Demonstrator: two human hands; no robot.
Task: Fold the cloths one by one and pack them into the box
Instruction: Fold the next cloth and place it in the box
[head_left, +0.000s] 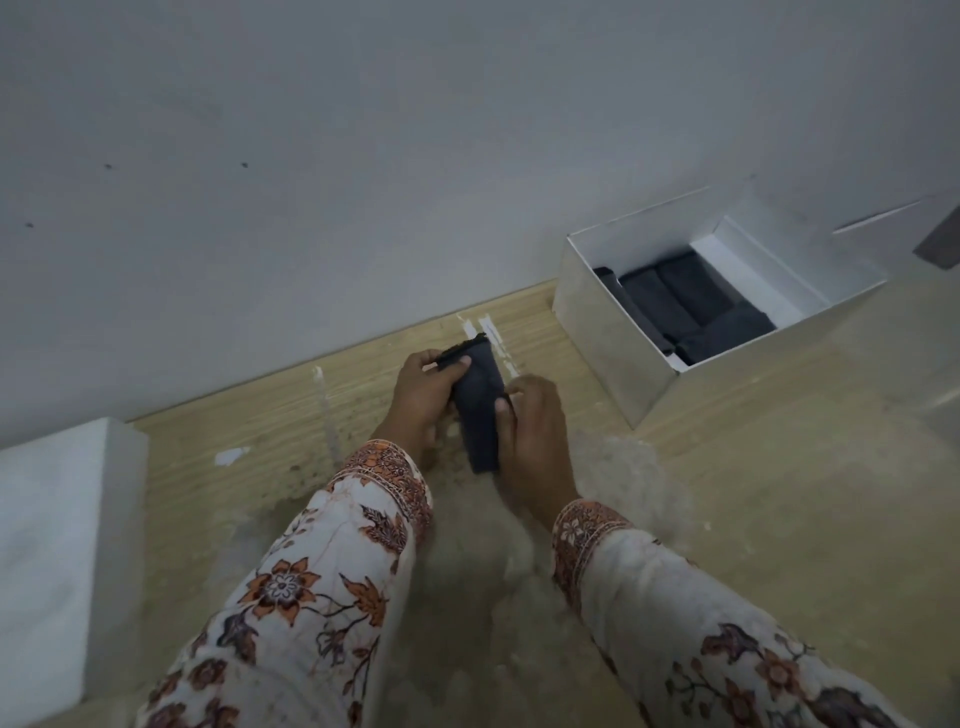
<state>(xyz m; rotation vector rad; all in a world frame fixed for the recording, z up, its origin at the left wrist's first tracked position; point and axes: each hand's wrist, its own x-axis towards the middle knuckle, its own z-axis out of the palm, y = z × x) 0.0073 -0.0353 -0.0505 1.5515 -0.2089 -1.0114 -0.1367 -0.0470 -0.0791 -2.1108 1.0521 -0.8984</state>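
A small dark cloth (480, 402), folded into a narrow strip, is held between both hands just above the wooden table (234, 415). My left hand (423, 400) grips its far end, thumb on top. My right hand (530, 431) pinches its near right edge. At the right stands an open white box (618, 358) against the wall. Several folded dark cloths (680, 301) lie inside it, packed side by side.
A white block (57, 551) stands at the table's left edge. The white wall (363, 182) runs right behind the table. White paint streaks (488, 338) mark the wood behind my hands. A white lid or flap (779, 254) leans at the box's far side.
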